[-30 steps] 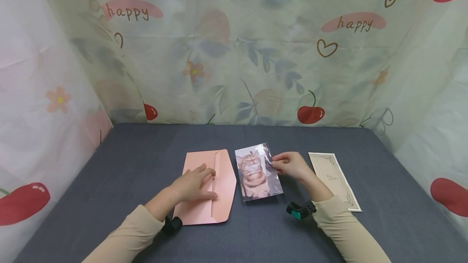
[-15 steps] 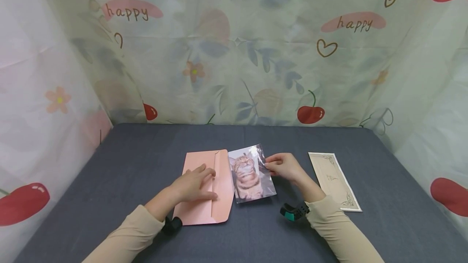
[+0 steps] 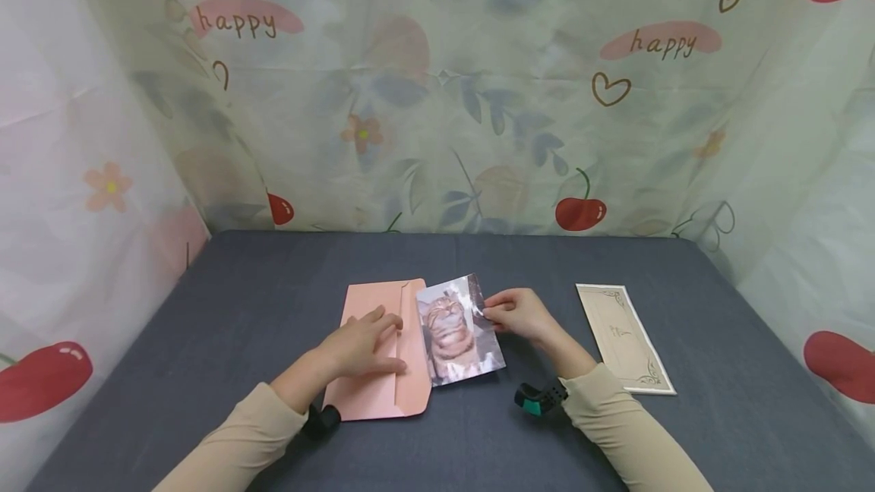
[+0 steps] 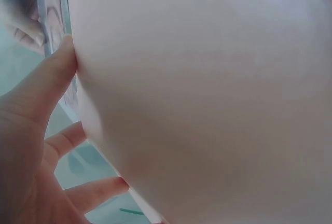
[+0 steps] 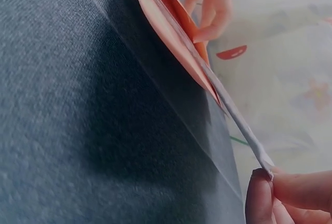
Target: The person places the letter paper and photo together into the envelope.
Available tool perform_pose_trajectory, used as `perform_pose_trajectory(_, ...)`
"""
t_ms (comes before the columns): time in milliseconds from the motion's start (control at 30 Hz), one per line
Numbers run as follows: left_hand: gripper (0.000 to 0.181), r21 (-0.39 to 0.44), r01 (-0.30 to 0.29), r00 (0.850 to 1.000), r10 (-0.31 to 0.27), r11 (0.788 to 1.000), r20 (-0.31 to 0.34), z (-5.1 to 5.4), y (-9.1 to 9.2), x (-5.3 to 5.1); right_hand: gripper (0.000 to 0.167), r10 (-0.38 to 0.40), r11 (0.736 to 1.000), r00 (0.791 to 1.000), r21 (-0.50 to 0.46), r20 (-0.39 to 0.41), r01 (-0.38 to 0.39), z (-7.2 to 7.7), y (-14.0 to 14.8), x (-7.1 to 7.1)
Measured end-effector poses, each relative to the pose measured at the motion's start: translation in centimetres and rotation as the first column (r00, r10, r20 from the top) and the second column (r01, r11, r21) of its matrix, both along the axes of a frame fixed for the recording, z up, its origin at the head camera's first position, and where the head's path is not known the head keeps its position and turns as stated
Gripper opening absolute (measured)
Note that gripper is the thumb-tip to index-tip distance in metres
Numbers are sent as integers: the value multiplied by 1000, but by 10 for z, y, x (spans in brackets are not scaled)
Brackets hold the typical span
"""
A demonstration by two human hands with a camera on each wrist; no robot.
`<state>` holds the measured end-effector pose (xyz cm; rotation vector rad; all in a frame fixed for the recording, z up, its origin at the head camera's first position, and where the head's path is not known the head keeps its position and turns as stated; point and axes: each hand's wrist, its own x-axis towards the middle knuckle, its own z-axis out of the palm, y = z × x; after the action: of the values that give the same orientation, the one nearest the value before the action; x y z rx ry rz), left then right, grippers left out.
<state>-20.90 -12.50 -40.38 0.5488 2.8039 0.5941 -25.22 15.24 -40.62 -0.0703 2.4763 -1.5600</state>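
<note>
A pink envelope (image 3: 369,351) lies with its flap on the right side. My left hand (image 3: 358,344) rests on it with fingers spread, and the left wrist view shows the fingertips touching its surface. Between thumb and fingers, my right hand (image 3: 518,316) pinches the right edge of a glossy cat photo (image 3: 451,332). The photo's left edge overlaps the envelope's flap. Seen edge-on in the right wrist view, the photo (image 5: 238,117) tilts up from the envelope (image 5: 179,45). Whether its far edge is under the envelope's front panel, I cannot tell.
On the right lies a cream card (image 3: 622,336) with ornate corner prints, beside my right forearm. Dark grey cloth (image 3: 273,264) covers the table. Patterned curtains (image 3: 437,135) enclose the back and both sides. A dark band with a teal part (image 3: 540,398) circles my right wrist.
My right hand has moved left with the photo, from beside the envelope to over its flap. The left hand and the envelope have stayed in place.
</note>
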Motion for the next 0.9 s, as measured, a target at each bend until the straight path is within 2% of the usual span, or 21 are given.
perform_pose_trajectory(467,54,-7,22,1000,-22,1000,-17,0,-1,0,23,-4,1000,1000,-30,22,4,-2,-12,2)
perform_pose_trajectory(700,55,-10,-4,1000,4,1000,12,-1,0,0,24,6,998,1000,-57,23,-5,-4,-18,3)
perform_pose_trajectory(900,56,-7,14,1000,-14,1000,-11,-2,0,-1,24,-6,997,999,-81,43,9,-6,-23,4)
